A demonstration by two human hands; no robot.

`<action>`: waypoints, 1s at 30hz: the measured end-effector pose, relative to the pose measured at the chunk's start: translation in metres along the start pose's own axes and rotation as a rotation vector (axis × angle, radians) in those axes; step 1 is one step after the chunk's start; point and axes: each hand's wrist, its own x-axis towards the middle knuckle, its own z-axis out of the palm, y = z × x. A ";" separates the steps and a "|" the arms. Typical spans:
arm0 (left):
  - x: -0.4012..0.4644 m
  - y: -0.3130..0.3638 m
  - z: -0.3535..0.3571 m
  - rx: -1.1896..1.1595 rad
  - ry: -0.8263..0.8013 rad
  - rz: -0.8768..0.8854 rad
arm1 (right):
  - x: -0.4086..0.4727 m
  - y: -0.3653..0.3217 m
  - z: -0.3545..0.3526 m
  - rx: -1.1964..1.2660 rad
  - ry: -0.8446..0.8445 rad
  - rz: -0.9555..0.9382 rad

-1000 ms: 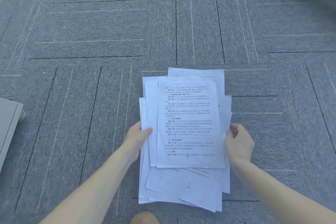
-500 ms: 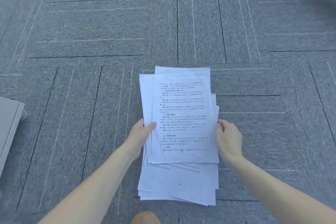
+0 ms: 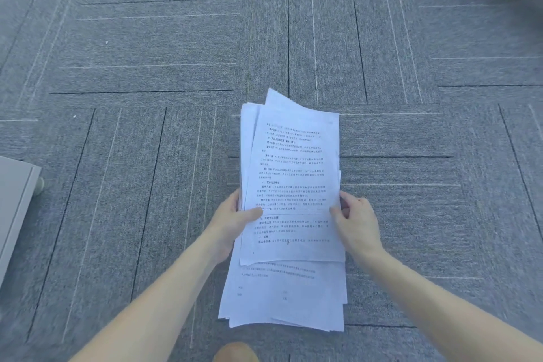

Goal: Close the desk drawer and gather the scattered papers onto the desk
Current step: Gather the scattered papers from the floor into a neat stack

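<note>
- Left hand clamps the left edge of a stack of papers, thumb pressed across the printed top sheet, fingers curled out of sight beneath.
- Right hand grips the opposite edge of the same stack, thumb on top and fingers bent against the side of the sheets.
- Between the two hands the papers are bunched into a loose, uneven pile; the far end fans beyond the fingertips, and the near end sags toward the person's forearms.
- Top sheet carries lines of dense black print, too small to read.
- Lower sheets jut out past the top one on the near side of the hands, their corners misaligned.
- Beneath the hands and the stack lies grey carpet, laid in tiles with light and dark stripes.
- Well to the left of the left hand, the corner of a pale grey cabinet enters the picture at the edge.
- Nearer than both hands, at the bottom edge, a rounded tan shape shows; what it is cannot be told.
</note>
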 end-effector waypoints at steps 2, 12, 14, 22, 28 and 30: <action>-0.002 0.001 0.001 -0.022 0.001 -0.075 | -0.001 -0.007 -0.006 0.080 -0.031 0.044; -0.024 0.010 -0.001 -0.121 0.036 -0.095 | -0.013 -0.020 -0.016 0.620 -0.208 0.274; -0.030 0.014 0.000 -0.147 0.019 -0.074 | -0.014 -0.019 -0.019 0.754 -0.243 0.314; -0.064 0.051 -0.001 0.020 0.054 0.180 | -0.029 -0.049 -0.045 0.721 -0.234 0.078; -0.103 0.076 0.006 0.050 0.247 0.502 | -0.055 -0.100 -0.076 0.611 -0.013 -0.185; -0.114 0.078 0.005 -0.002 0.263 0.556 | -0.068 -0.113 -0.085 0.598 0.020 -0.282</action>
